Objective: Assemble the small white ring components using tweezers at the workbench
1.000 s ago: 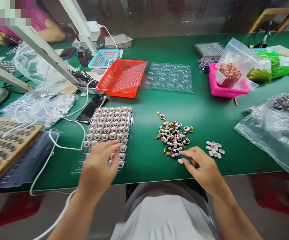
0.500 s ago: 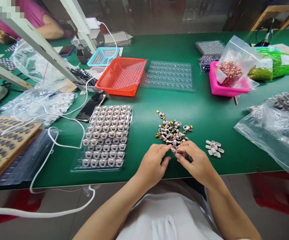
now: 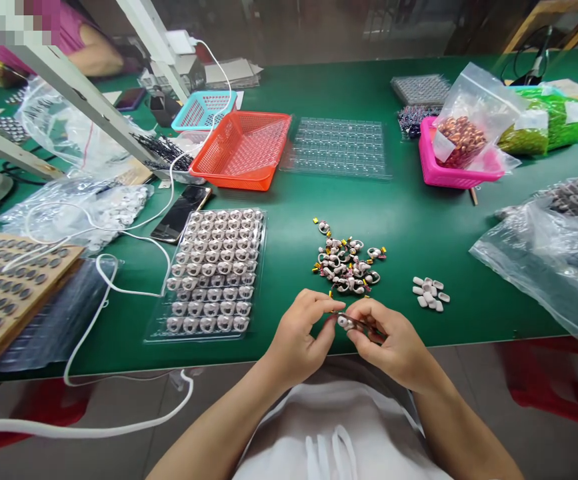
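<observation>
Close to the table's front edge, my left hand (image 3: 309,328) pinches one side of a small beige earbud part (image 3: 343,321) between thumb and forefinger. On its other side my right hand (image 3: 386,335) is closed round dark, slim tweezers (image 3: 366,327), whose tips are at the earbud part. My fingers partly cover both. Just beyond my hands lies a pile of similar earbud parts (image 3: 346,263) with yellow and dark bits attached. A small group of beige caps (image 3: 429,293) lies to the right of my right hand.
Left of my hands, a clear tray (image 3: 209,273) holds rows of beige shells. Behind are a phone (image 3: 181,213), a red basket (image 3: 241,150), an unfilled-looking clear tray (image 3: 339,147) and a pink basket (image 3: 461,175) with a bag. A plastic bag (image 3: 543,247) lies right; a white cable (image 3: 133,291) crosses left.
Both hands have drawn back from the pile toward the table's front edge, with the earbud part now raised between the fingertips. The tweezers show more plainly in my right hand.
</observation>
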Demonstrator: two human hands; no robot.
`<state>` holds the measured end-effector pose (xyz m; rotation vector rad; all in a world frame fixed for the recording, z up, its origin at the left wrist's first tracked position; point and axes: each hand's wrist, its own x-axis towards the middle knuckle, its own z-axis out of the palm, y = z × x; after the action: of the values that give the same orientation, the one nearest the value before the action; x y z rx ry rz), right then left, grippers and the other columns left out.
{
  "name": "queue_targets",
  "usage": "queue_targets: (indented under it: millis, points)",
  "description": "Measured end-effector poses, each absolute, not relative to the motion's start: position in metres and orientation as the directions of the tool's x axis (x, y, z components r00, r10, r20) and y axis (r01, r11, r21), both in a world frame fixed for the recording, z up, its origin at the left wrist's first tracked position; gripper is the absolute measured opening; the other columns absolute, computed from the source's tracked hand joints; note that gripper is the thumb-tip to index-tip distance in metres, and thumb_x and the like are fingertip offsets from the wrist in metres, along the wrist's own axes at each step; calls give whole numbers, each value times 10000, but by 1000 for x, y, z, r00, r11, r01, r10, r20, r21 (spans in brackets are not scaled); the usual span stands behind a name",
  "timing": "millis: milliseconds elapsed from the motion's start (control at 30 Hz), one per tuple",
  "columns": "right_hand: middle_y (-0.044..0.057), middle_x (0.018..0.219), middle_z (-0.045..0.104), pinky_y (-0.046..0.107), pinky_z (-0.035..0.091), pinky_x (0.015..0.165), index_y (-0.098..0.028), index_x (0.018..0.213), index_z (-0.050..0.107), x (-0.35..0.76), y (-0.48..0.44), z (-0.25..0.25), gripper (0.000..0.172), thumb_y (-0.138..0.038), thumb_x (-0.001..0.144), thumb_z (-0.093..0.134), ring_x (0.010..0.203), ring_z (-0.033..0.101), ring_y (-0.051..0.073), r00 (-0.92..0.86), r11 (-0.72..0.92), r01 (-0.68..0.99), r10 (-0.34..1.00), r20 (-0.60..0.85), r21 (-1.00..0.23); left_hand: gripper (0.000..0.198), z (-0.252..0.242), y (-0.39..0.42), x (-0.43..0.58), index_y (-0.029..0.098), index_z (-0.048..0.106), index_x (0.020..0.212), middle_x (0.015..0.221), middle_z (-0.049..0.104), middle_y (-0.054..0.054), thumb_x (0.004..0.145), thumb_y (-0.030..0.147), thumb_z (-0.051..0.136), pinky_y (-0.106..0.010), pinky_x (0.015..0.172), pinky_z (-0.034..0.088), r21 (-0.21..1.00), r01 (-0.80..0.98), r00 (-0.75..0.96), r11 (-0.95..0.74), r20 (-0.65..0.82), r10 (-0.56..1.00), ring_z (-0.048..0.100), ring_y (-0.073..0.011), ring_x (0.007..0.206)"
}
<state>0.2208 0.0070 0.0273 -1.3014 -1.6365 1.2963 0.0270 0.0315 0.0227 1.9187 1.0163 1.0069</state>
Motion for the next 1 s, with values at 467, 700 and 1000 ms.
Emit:
queue_targets:
  millis: [467,700,1000]
  points:
    - [25,812,642,235,457,603,-202,943,697,202,-1,27,189,-329,983,563,681,554,145,-223,19,217,974,-31,-976,198,20,15,6,197,752,1040,1022,734,-96,866,290,732,-348,871,562,993,7,347,119,-114,931,695,-241,961]
    - [1,719,591,230,479,532,-194,923,620,187,-4,20,238,-429,952,595,596,549,133,-78,-159,-12,984,-158,-987,245,21,11,9,175,754,1000,978,770,-84,815,333,784,-348,865,569,933,-142,316,332,-275,908,709,-230,915]
    - [-6,770,637,197,473,492,-237,995,644,185,-9,6,131,-355,944,625,596,569,118,-52,-85,-122,996,-79,-989,270,19,14,11,148,723,947,844,752,-47,787,344,819,-262,751,539,840,-257,347,479,-382,857,684,-158,778]
